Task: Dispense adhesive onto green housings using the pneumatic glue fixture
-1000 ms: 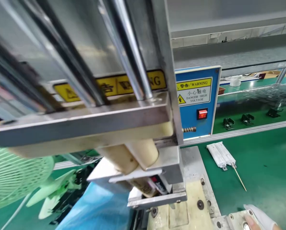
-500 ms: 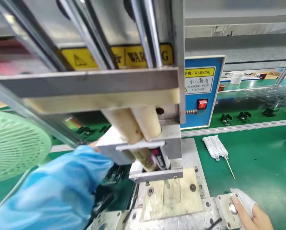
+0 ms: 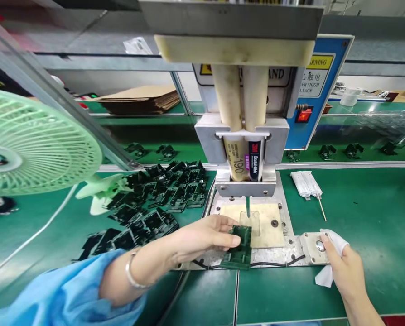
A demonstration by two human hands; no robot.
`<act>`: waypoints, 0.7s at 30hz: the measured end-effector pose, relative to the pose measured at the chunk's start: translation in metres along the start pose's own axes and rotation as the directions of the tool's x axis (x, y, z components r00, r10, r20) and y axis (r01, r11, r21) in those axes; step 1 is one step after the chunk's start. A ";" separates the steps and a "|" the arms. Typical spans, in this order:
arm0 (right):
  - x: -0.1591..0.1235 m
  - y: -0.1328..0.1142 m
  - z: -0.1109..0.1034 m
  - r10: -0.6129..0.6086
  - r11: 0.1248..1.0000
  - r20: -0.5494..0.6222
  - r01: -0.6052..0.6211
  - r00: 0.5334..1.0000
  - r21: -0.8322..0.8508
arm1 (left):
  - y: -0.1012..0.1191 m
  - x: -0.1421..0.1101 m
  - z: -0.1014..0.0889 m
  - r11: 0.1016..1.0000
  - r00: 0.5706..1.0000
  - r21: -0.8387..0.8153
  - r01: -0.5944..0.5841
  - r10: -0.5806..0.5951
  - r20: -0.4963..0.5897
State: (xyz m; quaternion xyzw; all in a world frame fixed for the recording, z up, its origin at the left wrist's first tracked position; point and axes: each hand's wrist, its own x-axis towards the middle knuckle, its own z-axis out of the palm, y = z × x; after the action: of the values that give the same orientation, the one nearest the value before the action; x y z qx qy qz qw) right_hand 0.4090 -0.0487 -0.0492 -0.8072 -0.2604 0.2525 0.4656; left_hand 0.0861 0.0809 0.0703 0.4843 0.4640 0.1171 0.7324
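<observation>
Head view. The left hand, reaching in from the lower left of the frame in a blue sleeve with a bracelet at the wrist, pinches a dark green plastic part between thumb and fingers at centre frame. The part lies at the front edge of the metal fixture plate, partly over the tan pad, just below the dispensing nozzle; whether nozzle and part touch cannot be told. Its long axis runs near to far in the frame, the narrower end towards the nozzle; the thumb hides its left edge and its fine detail is hard to make out.

The right hand, at lower right, holds a white cloth under loosely curled fingers; the forefinger lies just beside the round metal button, contact uncertain. The forearm is cut off by the lower edge.

The adhesive cartridge stands upright in its clamp; its labels are partly covered. The top of the press is cut off by the upper edge. The warning plate on the blue control box is half hidden behind the press. A heap of black parts lies at centre left; single pieces cannot be told apart. A green fan is cut off at the left edge.
</observation>
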 end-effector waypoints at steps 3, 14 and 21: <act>-0.004 -0.004 0.002 -0.047 0.998 -0.019 0.048 0.999 0.028 | 0.001 0.017 0.006 0.994 0.994 0.021 -0.108 0.108 0.016; 0.008 0.004 0.000 0.013 0.998 0.044 -0.015 0.999 0.061 | -0.014 0.030 -0.002 0.621 0.861 0.715 -0.322 0.506 -0.052; -0.004 -0.003 0.003 -0.053 0.997 -0.048 0.056 0.997 0.049 | -0.043 -0.036 -0.056 0.721 0.683 0.688 -0.076 0.541 -0.491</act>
State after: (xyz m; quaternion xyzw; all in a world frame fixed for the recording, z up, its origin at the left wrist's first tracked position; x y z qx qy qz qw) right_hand 0.4039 -0.0479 -0.0472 -0.7935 -0.2649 0.2273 0.4986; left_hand 0.0100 0.0706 0.0499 0.6965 0.6090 0.2523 0.2834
